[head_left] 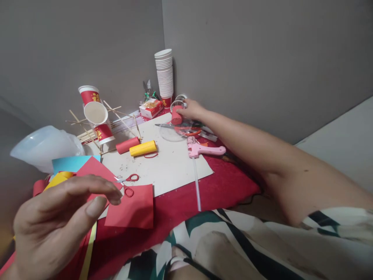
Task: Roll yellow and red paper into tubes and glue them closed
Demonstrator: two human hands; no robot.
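My left hand (64, 214) is raised at the lower left, empty, its fingers curved and a gap between thumb and forefinger. Below and beyond it lie red paper sheets (135, 216) and small red-handled scissors (129, 184). At the far right of the table, my right hand (192, 109) grips a small red roll (176, 115), with its thumb against the roll. Ring-shaped rolls, apparently tape (181, 98), stand right behind it, by the fingertips. A yellow paper tube (143, 148) and a red paper tube (128, 145) rest on the white board (175, 163).
A pink glue gun (205, 149) with a clear stick lies at the right. Behind stand a tall stack of paper cups (165, 76) and a red-white box (150, 108). Cups joined with wooden sticks (103, 132) stand left, near a translucent plastic bag (48, 147). Grey walls close the back.
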